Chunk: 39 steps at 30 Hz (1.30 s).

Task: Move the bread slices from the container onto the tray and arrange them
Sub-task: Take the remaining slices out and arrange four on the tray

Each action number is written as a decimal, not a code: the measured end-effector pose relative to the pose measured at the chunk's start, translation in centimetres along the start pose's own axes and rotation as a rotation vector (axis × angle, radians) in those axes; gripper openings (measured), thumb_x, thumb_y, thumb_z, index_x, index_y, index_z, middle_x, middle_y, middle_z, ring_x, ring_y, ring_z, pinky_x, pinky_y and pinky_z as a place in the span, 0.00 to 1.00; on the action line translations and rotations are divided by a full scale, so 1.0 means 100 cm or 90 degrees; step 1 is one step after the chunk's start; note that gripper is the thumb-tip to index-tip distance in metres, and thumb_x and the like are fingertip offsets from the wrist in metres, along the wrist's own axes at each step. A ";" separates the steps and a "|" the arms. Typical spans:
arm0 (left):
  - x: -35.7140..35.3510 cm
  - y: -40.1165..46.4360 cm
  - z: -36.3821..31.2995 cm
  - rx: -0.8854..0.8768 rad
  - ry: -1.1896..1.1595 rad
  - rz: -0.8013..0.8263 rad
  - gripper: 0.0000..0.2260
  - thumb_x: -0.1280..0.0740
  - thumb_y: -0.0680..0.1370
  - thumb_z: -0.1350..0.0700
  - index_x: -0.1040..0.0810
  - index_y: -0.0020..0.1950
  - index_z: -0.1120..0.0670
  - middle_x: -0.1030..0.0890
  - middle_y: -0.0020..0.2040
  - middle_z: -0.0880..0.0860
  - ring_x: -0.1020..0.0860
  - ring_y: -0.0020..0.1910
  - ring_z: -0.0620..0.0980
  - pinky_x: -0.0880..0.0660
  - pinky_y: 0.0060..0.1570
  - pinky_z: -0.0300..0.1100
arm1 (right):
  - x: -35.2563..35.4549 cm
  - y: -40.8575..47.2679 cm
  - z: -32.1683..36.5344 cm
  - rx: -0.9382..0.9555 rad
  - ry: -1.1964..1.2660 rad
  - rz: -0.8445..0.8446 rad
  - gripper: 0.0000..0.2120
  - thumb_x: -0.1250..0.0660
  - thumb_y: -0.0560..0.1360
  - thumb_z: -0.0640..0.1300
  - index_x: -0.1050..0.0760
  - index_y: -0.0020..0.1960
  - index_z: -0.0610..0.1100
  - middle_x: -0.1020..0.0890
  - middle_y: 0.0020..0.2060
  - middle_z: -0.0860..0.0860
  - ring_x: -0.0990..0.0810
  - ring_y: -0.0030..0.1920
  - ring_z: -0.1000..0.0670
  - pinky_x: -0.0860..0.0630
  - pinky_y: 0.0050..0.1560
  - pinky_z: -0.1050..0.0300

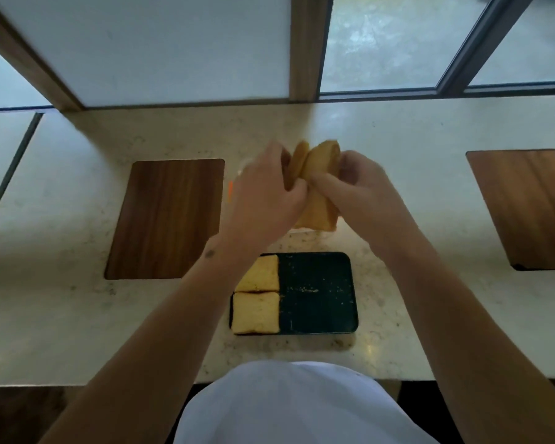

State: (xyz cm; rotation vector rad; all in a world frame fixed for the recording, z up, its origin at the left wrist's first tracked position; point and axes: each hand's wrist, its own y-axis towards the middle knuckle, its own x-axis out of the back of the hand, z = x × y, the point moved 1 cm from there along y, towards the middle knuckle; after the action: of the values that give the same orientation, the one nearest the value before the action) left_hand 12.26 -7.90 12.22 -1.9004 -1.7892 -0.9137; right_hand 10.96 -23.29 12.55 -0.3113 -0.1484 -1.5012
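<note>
A black rectangular tray [318,293] lies on the counter near its front edge. Two bread slices lie flat on its left side, one [259,274] behind the other [256,312]; the right side is bare with crumbs. Beyond the tray, both hands meet over a clear container [237,174] that is mostly hidden behind them. My left hand [263,193] and my right hand [350,184] pinch several upright bread slices [314,184] between them, the picture being blurred there.
The pale stone counter [77,309] carries a wooden inset board [167,219] to the left and another [526,206] at the far right. Window panes and a wooden frame stand behind. My white-clothed torso fills the bottom middle.
</note>
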 end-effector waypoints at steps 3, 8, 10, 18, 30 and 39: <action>-0.024 -0.033 0.020 0.049 -0.041 0.066 0.06 0.33 0.78 0.55 0.28 0.53 0.52 0.21 0.44 0.50 0.20 0.40 0.45 0.18 0.40 0.45 | -0.006 -0.024 -0.035 -0.073 0.008 0.057 0.13 0.31 0.75 0.53 0.23 0.56 0.48 0.16 0.50 0.49 0.15 0.49 0.50 0.17 0.48 0.51; -0.077 -0.086 0.073 0.200 -0.051 0.159 0.07 0.32 0.77 0.56 0.28 0.51 0.48 0.21 0.43 0.46 0.21 0.38 0.42 0.21 0.37 0.39 | -0.024 -0.054 -0.118 -0.265 0.089 0.112 0.06 0.32 0.78 0.48 0.23 0.54 0.55 0.14 0.47 0.56 0.15 0.47 0.57 0.16 0.46 0.54; -0.093 -0.102 0.091 0.238 -0.051 0.194 0.07 0.33 0.76 0.57 0.29 0.48 0.48 0.22 0.42 0.46 0.23 0.35 0.41 0.28 0.31 0.35 | -0.035 -0.063 -0.150 -0.356 0.110 0.105 0.06 0.33 0.79 0.44 0.22 0.56 0.51 0.15 0.50 0.52 0.15 0.47 0.55 0.16 0.41 0.56; -0.102 -0.133 0.131 0.361 -0.075 0.142 0.13 0.34 0.79 0.58 0.29 0.63 0.53 0.28 0.45 0.39 0.25 0.43 0.38 0.31 0.36 0.34 | -0.047 -0.091 -0.212 -0.617 0.373 -0.029 0.12 0.34 0.80 0.38 0.30 0.62 0.42 0.21 0.55 0.43 0.18 0.53 0.43 0.18 0.37 0.51; -0.065 -0.135 0.154 0.431 -0.146 0.014 0.10 0.33 0.79 0.57 0.28 0.58 0.50 0.22 0.48 0.47 0.22 0.44 0.44 0.22 0.40 0.42 | -0.055 -0.064 -0.214 -0.753 0.559 -0.217 0.13 0.30 0.77 0.43 0.30 0.58 0.46 0.22 0.50 0.46 0.23 0.48 0.48 0.31 0.62 0.49; -0.065 -0.140 0.154 0.423 -0.144 0.009 0.09 0.32 0.78 0.58 0.26 0.55 0.49 0.21 0.47 0.47 0.22 0.43 0.45 0.25 0.38 0.40 | -0.054 -0.060 -0.225 -0.659 0.693 -0.328 0.13 0.32 0.78 0.36 0.27 0.61 0.37 0.21 0.58 0.38 0.20 0.57 0.42 0.19 0.55 0.49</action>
State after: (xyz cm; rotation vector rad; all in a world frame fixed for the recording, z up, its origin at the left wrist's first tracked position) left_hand 1.77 -0.75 -5.53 -1.6077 -1.8814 -0.0575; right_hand 2.48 -24.93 -9.75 -0.2243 1.5472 -1.9555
